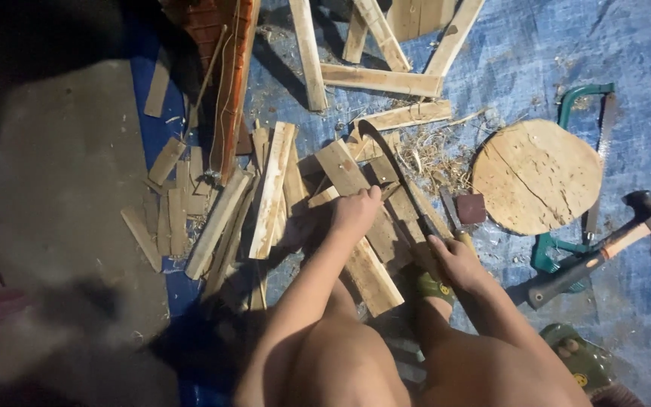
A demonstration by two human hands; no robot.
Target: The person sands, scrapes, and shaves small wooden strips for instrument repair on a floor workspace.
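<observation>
Steadying a plank [363, 226] on the tarp [642, 45], our left hand [354, 212] clasps it; our right hand [455, 260] grips the curved blade [395, 175] to cut.

A makeshift floor-level woodworking spot: a blue tarp [627, 45] spread over the ground, split wood slats [273, 188] and shavings [435, 154] at centre, a claw hammer [604, 252], green hacksaw [585, 162] and round wooden disc [536, 175] at right.

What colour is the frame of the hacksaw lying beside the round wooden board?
The hacksaw frame is green, seen best in the head view.
</observation>
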